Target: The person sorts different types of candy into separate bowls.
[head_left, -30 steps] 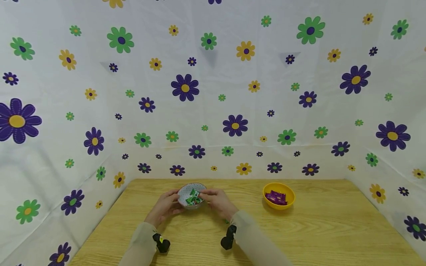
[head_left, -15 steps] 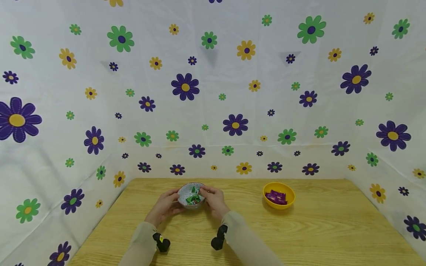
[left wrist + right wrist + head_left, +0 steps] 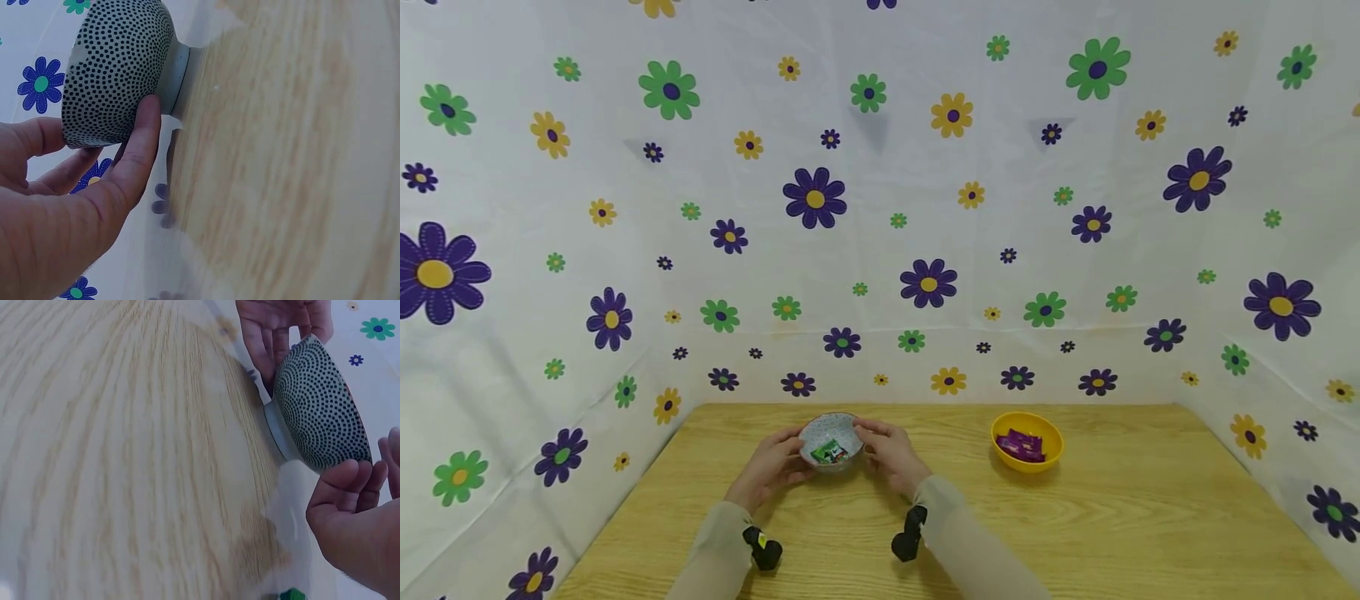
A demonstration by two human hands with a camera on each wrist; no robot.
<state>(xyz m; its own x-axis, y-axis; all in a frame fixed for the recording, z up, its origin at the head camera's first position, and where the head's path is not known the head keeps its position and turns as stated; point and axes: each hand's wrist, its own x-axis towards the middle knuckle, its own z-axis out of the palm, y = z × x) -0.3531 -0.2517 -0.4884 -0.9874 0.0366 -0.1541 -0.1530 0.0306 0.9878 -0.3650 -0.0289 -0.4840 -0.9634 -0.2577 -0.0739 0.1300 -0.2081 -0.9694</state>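
A bowl (image 3: pixel 835 427) dotted dark on its outside, with a pale speckled inside, stands at the back of the table, left of centre. Green-wrapped candies (image 3: pixel 830 452) lie inside it. My left hand (image 3: pixel 772 469) holds the bowl's left side, thumb by the rim and fingers against the outer wall (image 3: pixel 119 75). On the opposite side, my right hand (image 3: pixel 891 454) grips the rim, its curled fingers touching the dotted wall (image 3: pixel 322 406). Whether a candy is hidden in the right fingers does not show.
A yellow bowl (image 3: pixel 1028 462) with several purple-wrapped candies (image 3: pixel 1022 447) stands to the right. A small green item (image 3: pixel 292 594) shows at the bottom of the right wrist view. Flowered white cloth (image 3: pixel 880 250) surrounds the wooden table (image 3: pixel 1112 517).
The green candy at my right fingertips is no longer seen there; the candies now lie lower in the bowl. My right hand has shifted onto the rim. The left hand stays put.
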